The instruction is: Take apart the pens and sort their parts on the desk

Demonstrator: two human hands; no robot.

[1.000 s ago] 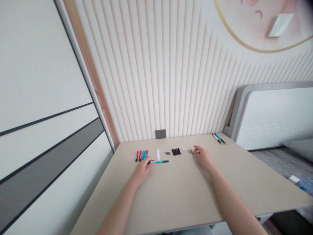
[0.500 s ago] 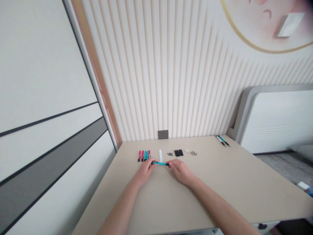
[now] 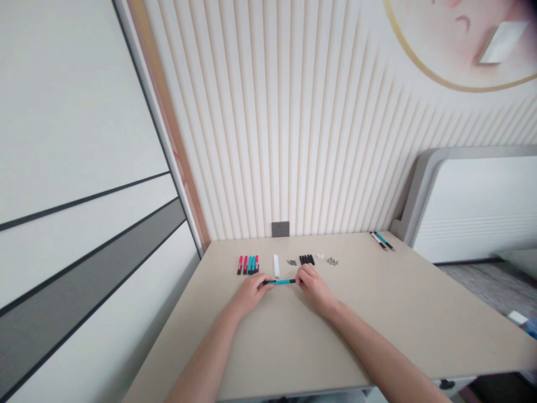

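Note:
A teal pen with black ends point(image 3: 282, 281) is held level just above the beige table point(image 3: 377, 313). My left hand point(image 3: 251, 291) pinches its left end and my right hand point(image 3: 312, 285) pinches its right end. Just beyond the hands lies a row of pen parts: red and teal barrels point(image 3: 247, 265), white refill tubes point(image 3: 276, 265), a small grey piece point(image 3: 291, 262), black caps point(image 3: 306, 259), and small white and metal bits point(image 3: 329, 259).
Two assembled pens point(image 3: 381, 240) lie at the table's far right, close to a white padded bed frame point(image 3: 478, 201). A grey wall socket point(image 3: 280, 229) sits in the ribbed wall behind the table. White panelling stands to the left.
My right hand came from the small metal bits on the right over to the pen and took hold of its right end. The pen now sits between both hands.

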